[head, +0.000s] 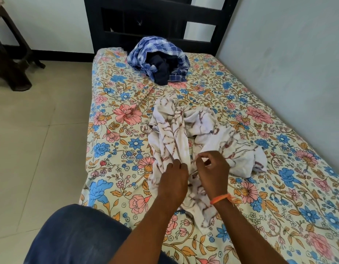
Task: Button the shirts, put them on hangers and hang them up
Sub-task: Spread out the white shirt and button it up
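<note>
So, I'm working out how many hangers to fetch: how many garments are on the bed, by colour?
White with brown pattern: 1, the white shirt, held by the left hand and right hand
Blue checked shirt: 1
Dark navy garment: 1
Total: 3
</note>
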The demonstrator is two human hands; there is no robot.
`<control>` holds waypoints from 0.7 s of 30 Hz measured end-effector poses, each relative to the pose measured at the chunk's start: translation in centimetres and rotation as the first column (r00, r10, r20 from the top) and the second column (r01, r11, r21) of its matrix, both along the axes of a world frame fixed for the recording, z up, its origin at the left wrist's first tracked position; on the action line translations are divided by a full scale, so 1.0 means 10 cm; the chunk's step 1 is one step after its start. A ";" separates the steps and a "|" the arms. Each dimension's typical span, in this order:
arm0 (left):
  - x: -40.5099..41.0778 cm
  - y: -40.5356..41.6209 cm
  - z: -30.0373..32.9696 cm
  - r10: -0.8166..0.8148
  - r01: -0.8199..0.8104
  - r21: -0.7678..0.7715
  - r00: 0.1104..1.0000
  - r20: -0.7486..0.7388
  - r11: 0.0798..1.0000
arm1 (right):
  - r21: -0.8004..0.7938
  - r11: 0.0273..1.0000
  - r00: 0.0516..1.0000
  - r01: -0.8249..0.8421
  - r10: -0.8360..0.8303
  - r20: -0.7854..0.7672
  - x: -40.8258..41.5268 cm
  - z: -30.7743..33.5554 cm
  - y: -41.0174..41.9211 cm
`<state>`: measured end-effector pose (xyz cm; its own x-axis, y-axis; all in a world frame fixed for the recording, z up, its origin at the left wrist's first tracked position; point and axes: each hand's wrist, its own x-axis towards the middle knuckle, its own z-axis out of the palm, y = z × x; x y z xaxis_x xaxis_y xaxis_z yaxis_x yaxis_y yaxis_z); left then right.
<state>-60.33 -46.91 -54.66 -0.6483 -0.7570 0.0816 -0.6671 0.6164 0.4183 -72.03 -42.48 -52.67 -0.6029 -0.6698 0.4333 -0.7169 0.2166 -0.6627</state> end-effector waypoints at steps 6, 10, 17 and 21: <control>-0.04 -0.07 0.03 -0.105 0.110 -0.057 0.991 0.088 0.992 | 0.485 0.873 0.994 0.056 -0.092 0.052 -0.29 -0.19 -0.37; -0.19 -0.19 0.08 -0.008 0.009 -0.008 0.998 0.054 1.000 | 0.493 0.864 0.988 0.102 -0.145 0.048 -0.34 -0.22 -0.32; -0.41 -0.62 0.07 0.228 -0.235 0.238 0.972 0.057 0.942 | 0.222 0.962 0.735 0.157 -0.264 0.624 -0.45 -0.26 -0.17; -0.43 -0.70 0.01 0.221 -0.238 0.177 0.969 0.110 0.955 | 0.104 0.957 0.488 0.270 -0.229 0.843 -0.43 -0.26 -0.08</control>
<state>-64.63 -53.89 -54.57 -0.4533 -0.8824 -0.1257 -0.8207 0.3582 0.4451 -76.32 -43.30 -55.28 -0.8348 -0.4263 -0.3483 0.2592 0.2538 -0.9319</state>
